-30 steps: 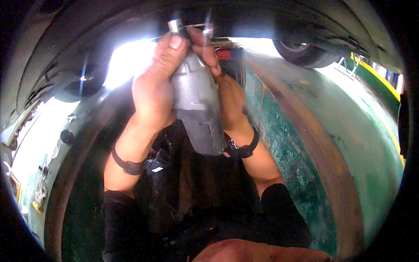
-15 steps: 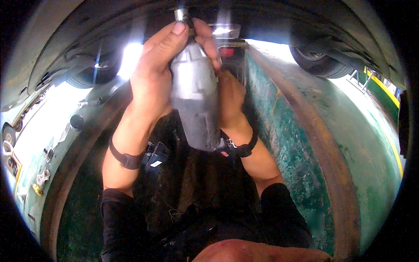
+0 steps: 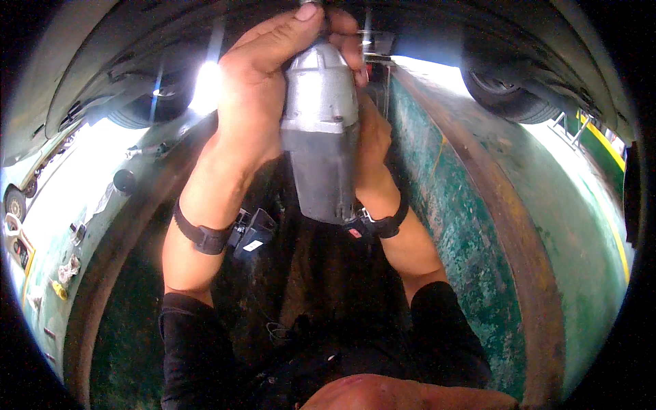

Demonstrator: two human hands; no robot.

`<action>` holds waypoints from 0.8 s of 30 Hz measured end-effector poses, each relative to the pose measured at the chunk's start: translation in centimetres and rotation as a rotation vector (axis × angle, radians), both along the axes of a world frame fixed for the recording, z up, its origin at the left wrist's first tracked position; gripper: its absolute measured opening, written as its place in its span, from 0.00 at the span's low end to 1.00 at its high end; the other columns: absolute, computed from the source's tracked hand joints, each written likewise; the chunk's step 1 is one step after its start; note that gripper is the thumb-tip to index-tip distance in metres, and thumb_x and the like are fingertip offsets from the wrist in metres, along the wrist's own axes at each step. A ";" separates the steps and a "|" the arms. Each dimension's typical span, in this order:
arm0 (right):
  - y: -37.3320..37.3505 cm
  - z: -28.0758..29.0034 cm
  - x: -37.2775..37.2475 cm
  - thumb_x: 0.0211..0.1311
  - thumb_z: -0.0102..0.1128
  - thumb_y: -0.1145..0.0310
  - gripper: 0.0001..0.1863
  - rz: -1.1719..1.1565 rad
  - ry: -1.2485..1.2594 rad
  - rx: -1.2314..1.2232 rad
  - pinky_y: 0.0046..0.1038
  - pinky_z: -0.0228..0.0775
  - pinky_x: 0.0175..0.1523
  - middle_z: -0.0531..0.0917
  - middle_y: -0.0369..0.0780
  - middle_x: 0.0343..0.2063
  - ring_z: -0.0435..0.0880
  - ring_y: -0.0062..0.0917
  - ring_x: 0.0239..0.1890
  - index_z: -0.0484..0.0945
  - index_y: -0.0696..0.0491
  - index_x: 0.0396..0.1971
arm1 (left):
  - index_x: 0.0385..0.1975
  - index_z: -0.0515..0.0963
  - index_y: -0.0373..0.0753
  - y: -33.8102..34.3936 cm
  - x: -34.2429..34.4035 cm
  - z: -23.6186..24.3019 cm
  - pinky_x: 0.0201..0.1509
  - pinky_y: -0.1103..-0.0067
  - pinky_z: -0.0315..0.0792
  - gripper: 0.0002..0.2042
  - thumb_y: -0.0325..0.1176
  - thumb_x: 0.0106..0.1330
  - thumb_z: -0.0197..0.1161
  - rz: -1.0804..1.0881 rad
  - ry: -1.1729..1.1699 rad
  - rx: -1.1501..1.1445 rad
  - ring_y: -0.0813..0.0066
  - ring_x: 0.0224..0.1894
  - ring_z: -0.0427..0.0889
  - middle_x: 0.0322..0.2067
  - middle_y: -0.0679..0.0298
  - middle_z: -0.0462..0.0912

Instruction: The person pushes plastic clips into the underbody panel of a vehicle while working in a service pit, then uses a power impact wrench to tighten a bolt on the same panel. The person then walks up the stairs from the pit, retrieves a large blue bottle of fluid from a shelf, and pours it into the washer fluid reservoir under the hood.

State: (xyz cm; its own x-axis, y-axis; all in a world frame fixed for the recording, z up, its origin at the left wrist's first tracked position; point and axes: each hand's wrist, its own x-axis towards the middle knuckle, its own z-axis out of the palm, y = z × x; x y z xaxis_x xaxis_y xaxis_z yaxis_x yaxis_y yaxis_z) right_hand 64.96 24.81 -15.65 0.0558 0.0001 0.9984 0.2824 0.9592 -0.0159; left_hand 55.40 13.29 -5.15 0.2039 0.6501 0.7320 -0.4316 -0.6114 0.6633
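Note:
In the head view I hold up a power wrench (image 3: 318,164) with a silver upper housing and a dark grey lower section. My left hand (image 3: 253,89) is closed around its left side, thumb by the narrow nose at the top. My right hand (image 3: 372,140) grips the right side, partly hidden behind the housing, and its grip is not fully visible. The wrench's tip is mostly out of sight at the top edge, close beneath a dark car underbody (image 3: 424,24). Both wrists wear black straps with small devices.
Car wheels (image 3: 506,96) hang at either side overhead. I am in a pit with a green wall (image 3: 471,273) and rusty edges (image 3: 533,287). Small parts and tools (image 3: 68,270) lie on the left floor. A green and yellow barrier (image 3: 601,147) is at the far right.
Both hands and the wrench have moved upward and a little to the right, toward the underbody. The bright socket at the tip, visible earlier, is now mostly out of sight.

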 end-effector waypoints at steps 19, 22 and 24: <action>-3.4 -1.1 -5.9 0.60 0.51 0.74 0.16 -0.044 -0.155 0.338 0.33 0.74 0.35 0.80 0.45 0.34 0.81 0.36 0.31 0.78 0.59 0.47 | 0.38 0.74 0.33 -4.8 -7.7 -4.5 0.43 0.72 0.75 0.20 0.47 0.72 0.48 0.433 -0.042 0.070 0.65 0.34 0.80 0.31 0.56 0.80; -3.7 -1.0 -10.0 0.60 0.51 0.73 0.16 -0.052 -0.159 0.331 0.33 0.74 0.35 0.79 0.45 0.35 0.81 0.36 0.30 0.77 0.59 0.47 | 0.43 0.75 0.33 -6.2 -10.6 -4.0 0.42 0.73 0.77 0.19 0.45 0.73 0.48 0.543 -0.105 0.008 0.66 0.35 0.82 0.32 0.57 0.81; -4.4 -0.8 -12.0 0.60 0.51 0.73 0.16 -0.052 -0.133 0.320 0.33 0.75 0.34 0.80 0.46 0.35 0.81 0.37 0.30 0.77 0.59 0.48 | 0.43 0.76 0.33 -7.2 -12.1 -3.3 0.42 0.73 0.77 0.18 0.44 0.73 0.48 0.659 -0.051 0.003 0.66 0.36 0.82 0.32 0.58 0.82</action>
